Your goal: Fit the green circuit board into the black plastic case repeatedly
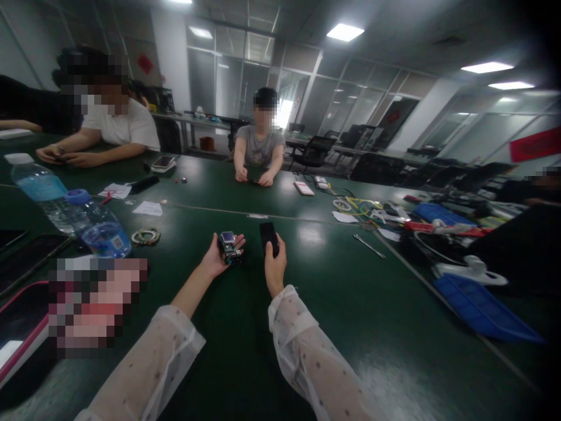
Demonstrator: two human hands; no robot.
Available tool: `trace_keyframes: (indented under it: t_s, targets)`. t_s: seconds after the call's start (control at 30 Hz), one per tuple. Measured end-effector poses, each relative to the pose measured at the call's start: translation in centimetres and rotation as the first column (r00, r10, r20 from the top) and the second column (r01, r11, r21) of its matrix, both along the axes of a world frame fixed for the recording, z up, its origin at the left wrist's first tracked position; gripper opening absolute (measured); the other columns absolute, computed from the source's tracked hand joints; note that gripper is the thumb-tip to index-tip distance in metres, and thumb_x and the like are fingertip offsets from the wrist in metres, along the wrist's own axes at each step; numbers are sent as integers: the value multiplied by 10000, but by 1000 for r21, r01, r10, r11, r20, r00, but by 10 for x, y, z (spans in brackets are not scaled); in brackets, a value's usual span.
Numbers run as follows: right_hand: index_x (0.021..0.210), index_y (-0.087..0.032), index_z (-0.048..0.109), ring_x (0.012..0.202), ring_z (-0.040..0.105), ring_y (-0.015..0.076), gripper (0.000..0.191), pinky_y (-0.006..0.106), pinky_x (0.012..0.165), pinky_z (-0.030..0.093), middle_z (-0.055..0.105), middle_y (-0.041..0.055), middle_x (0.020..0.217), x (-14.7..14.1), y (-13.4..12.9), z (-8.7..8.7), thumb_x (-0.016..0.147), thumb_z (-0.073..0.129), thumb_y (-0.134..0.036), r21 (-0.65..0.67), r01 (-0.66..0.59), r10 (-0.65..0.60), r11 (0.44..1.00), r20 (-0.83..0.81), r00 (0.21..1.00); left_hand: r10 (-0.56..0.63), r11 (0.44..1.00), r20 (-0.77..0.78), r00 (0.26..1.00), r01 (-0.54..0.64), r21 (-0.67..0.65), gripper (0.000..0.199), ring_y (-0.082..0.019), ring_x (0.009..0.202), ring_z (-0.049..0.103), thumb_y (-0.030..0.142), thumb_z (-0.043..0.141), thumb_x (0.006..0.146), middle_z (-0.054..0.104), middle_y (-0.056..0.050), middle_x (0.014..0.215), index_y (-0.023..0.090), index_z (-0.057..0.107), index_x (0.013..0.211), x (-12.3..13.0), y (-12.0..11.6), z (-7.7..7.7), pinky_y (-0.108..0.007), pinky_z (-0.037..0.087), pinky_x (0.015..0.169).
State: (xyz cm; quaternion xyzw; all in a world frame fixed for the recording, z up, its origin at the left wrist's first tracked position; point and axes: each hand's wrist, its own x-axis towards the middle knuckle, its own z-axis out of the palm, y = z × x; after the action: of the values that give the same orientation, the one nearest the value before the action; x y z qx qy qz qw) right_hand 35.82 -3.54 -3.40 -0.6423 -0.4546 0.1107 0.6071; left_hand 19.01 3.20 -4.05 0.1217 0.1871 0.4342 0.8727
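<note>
My left hand (213,259) holds a small circuit board (229,251) with a little screen on it, resting against the palm and fingers. In my right hand (275,269) is a flat black rectangular piece (267,235), tilted up, with the thumb across its lower part. Whether this piece is a phone or a cover I cannot tell. The two hands are apart, above the green table (245,351). Blur hides the board's finer parts.
Two plastic bottles (103,225) and a bracelet (146,236) are at the left. A wrench (369,246) lies to the right, before tangled cables (350,206) and a blue bin (486,307). One person (260,143) sits opposite, another (123,123) at the far left.
</note>
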Motion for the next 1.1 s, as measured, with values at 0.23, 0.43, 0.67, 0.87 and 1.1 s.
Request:
trace_keyframes:
  t_s: [0.23, 0.43, 0.67, 0.87, 1.1]
  targets:
    - [1306, -170, 477, 1218, 499, 202, 449, 387, 1054, 362, 539, 107, 1319, -28, -6, 4, 902, 443, -365, 57, -164, 166, 985, -47, 985, 17, 1000, -39, 999, -17, 1, 598, -269, 1008, 656, 575, 286, 931, 657, -181, 1130, 104, 546, 1193, 2, -1, 1, -424, 522, 846]
    - [1300, -188, 490, 1218, 494, 202, 430, 383, 1064, 356, 541, 97, 1308, -40, -12, 7, 900, 469, -345, 62, -253, 253, 965, 8, 967, -19, 998, -177, 984, 9, -61, 606, -259, 931, 675, 621, 339, 897, 697, -134, 997, 140, 591, 1165, 3, 3, -1, -404, 524, 840]
    - [1325, -197, 471, 1172, 512, 205, 444, 388, 1029, 389, 542, 103, 1276, -47, -17, 11, 908, 461, -349, 20, -263, 261, 964, 92, 961, -35, 999, -219, 975, 29, -30, 620, -263, 974, 660, 636, 333, 891, 699, -121, 1019, 162, 596, 1192, 5, 0, 0, -395, 496, 889]
    - [1341, -209, 457, 1141, 527, 203, 444, 387, 1009, 412, 547, 100, 1242, -50, -19, 12, 915, 447, -335, 5, -277, 274, 961, 139, 952, -33, 999, -238, 971, 27, -26, 625, -261, 983, 654, 642, 380, 872, 692, -133, 1034, 152, 594, 1195, 7, 0, -5, -379, 492, 894]
    - [1359, -229, 438, 1087, 549, 205, 462, 373, 964, 447, 541, 96, 1191, -55, -24, 17, 906, 461, -319, -40, -292, 293, 956, 232, 928, -12, 1000, -293, 956, 8, -13, 651, -256, 954, 657, 675, 375, 854, 698, -131, 965, 148, 618, 1149, 8, -1, -5, -366, 502, 874]
